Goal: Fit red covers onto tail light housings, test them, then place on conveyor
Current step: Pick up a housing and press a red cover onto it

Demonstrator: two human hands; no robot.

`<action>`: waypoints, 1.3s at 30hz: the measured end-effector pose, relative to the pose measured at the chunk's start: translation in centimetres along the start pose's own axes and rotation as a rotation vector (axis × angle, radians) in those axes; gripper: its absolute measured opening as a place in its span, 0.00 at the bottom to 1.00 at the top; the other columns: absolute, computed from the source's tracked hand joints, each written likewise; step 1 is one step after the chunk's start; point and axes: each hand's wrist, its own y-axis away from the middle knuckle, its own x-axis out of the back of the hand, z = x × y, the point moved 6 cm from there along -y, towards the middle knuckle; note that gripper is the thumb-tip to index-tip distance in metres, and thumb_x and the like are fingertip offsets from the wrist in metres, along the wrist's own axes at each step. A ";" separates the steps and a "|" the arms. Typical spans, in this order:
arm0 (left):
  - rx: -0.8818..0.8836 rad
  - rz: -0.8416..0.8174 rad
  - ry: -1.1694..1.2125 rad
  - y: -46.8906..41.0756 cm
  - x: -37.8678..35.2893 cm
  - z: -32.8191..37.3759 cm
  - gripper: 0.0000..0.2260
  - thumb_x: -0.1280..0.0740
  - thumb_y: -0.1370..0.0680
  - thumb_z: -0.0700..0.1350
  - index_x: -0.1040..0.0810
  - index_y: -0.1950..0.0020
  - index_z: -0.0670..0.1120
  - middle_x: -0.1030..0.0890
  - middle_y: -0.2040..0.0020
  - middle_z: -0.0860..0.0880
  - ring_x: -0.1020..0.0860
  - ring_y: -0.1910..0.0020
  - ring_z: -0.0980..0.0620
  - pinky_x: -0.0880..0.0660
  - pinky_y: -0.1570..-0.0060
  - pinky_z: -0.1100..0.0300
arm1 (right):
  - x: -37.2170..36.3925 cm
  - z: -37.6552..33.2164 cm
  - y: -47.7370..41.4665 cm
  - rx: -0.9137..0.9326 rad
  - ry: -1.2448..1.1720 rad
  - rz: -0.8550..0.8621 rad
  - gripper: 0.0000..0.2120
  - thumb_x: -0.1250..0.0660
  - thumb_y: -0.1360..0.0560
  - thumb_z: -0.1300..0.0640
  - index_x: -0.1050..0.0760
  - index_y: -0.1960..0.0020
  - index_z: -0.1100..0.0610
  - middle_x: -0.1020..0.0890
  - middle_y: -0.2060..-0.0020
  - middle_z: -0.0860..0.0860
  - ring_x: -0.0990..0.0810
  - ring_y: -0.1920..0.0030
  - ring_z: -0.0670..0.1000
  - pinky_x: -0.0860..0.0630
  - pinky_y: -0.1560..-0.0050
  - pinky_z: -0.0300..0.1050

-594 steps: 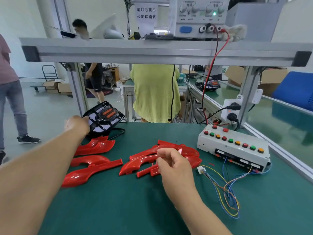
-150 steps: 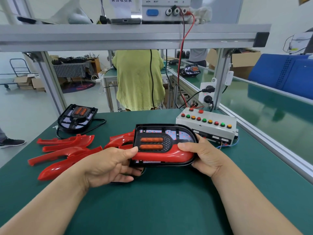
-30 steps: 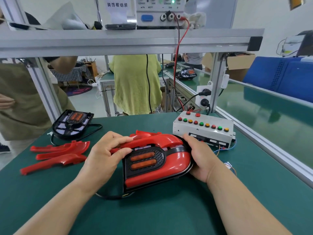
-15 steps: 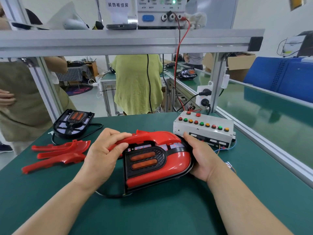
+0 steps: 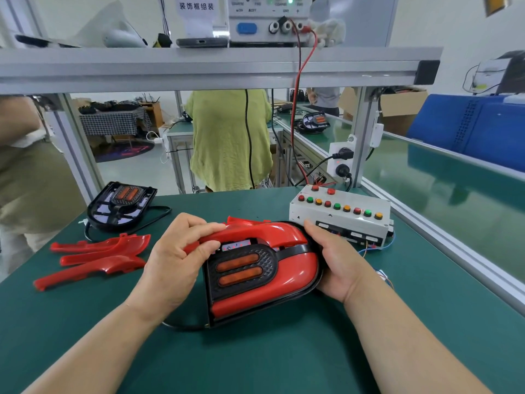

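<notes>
Paper sign (image 5: 196, 11) up on top shelf: only bottom line was in shot, read 装饰框组装. Bench power supply (image 5: 267, 27) right beside it: small print said ON, OFF, then −, GND, + above terminals. Knob labels looked like COARSE / FINE, pretty blurry tbh. Other print was too small to read.

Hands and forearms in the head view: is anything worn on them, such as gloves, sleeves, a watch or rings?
Nothing is worn. The left hand and right hand are ungloved. The left forearm and right forearm are uncovered to the frame edge, with no sleeve, watch or wristband. No ring shows on the visible fingers.
</notes>
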 end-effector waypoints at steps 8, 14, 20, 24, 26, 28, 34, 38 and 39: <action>-0.015 -0.024 -0.057 0.1 -0.3 0.5 0.18 0.30 0.24 0.35 0.19 0.45 0.58 0.25 0.53 0.54 0.24 0.49 0.54 0.32 0.47 0.72 | -0.2 0.1 0.0 0.004 -0.002 -0.003 0.20 0.41 0.18 0.45 0.18 0.45 0.59 0.14 0.49 0.60 0.14 0.55 0.57 0.16 0.57 0.52; -0.039 -0.052 -0.146 0.0 -0.3 0.6 0.14 0.30 0.23 0.36 0.17 0.42 0.53 0.25 0.52 0.55 0.25 0.47 0.52 0.32 0.45 0.71 | -0.2 0.0 -0.1 0.013 -0.009 0.006 0.19 0.40 0.18 0.46 0.17 0.47 0.59 0.14 0.52 0.60 0.13 0.57 0.57 0.16 0.61 0.52; -0.005 -0.026 -0.020 0.0 0.3 0.5 0.19 0.31 0.23 0.36 0.19 0.46 0.62 0.24 0.51 0.53 0.23 0.48 0.53 0.30 0.46 0.70 | 0.0 0.0 -0.3 0.029 -0.010 0.029 0.19 0.41 0.18 0.46 0.17 0.48 0.58 0.14 0.54 0.59 0.14 0.59 0.56 0.16 0.60 0.51; -0.015 -0.028 -0.056 0.0 -0.1 0.9 0.19 0.31 0.23 0.36 0.20 0.46 0.61 0.24 0.52 0.53 0.23 0.50 0.54 0.30 0.48 0.71 | -0.1 -0.1 -0.3 0.036 0.004 0.031 0.18 0.40 0.18 0.46 0.18 0.47 0.57 0.14 0.54 0.59 0.14 0.59 0.56 0.16 0.61 0.51; -0.013 -0.021 -0.068 0.1 -0.2 1.0 0.18 0.31 0.23 0.36 0.20 0.46 0.61 0.24 0.52 0.53 0.23 0.50 0.54 0.31 0.49 0.72 | 0.0 -0.1 -0.2 0.044 0.007 0.031 0.18 0.40 0.18 0.46 0.18 0.48 0.57 0.13 0.55 0.59 0.14 0.60 0.56 0.16 0.63 0.50; -0.011 -0.016 -0.062 0.1 -0.2 1.0 0.18 0.31 0.23 0.36 0.20 0.46 0.60 0.24 0.52 0.53 0.24 0.50 0.55 0.31 0.49 0.73 | 0.0 -0.1 -0.2 0.045 0.003 0.030 0.19 0.41 0.18 0.46 0.17 0.50 0.57 0.13 0.55 0.59 0.13 0.60 0.56 0.16 0.64 0.50; 0.030 0.007 0.001 0.0 0.1 0.4 0.17 0.31 0.22 0.37 0.19 0.46 0.60 0.24 0.51 0.55 0.23 0.49 0.55 0.30 0.47 0.70 | 0.2 0.0 -0.5 0.040 -0.012 0.039 0.23 0.42 0.17 0.46 0.13 0.56 0.56 0.13 0.53 0.58 0.13 0.59 0.55 0.16 0.57 0.54; 0.018 -0.010 -0.027 0.0 -0.1 0.2 0.20 0.30 0.23 0.36 0.19 0.46 0.63 0.24 0.51 0.53 0.23 0.50 0.54 0.29 0.47 0.69 | 0.2 -0.2 -0.5 0.066 -0.010 0.034 0.22 0.43 0.17 0.47 0.12 0.57 0.52 0.13 0.54 0.57 0.13 0.58 0.55 0.16 0.57 0.53; 0.012 -0.017 -0.033 0.0 -0.2 0.1 0.20 0.30 0.23 0.36 0.19 0.46 0.63 0.24 0.51 0.53 0.23 0.50 0.53 0.29 0.48 0.69 | 0.1 -0.2 -0.5 0.067 -0.011 0.033 0.22 0.43 0.17 0.47 0.12 0.57 0.51 0.13 0.54 0.57 0.13 0.58 0.55 0.16 0.57 0.52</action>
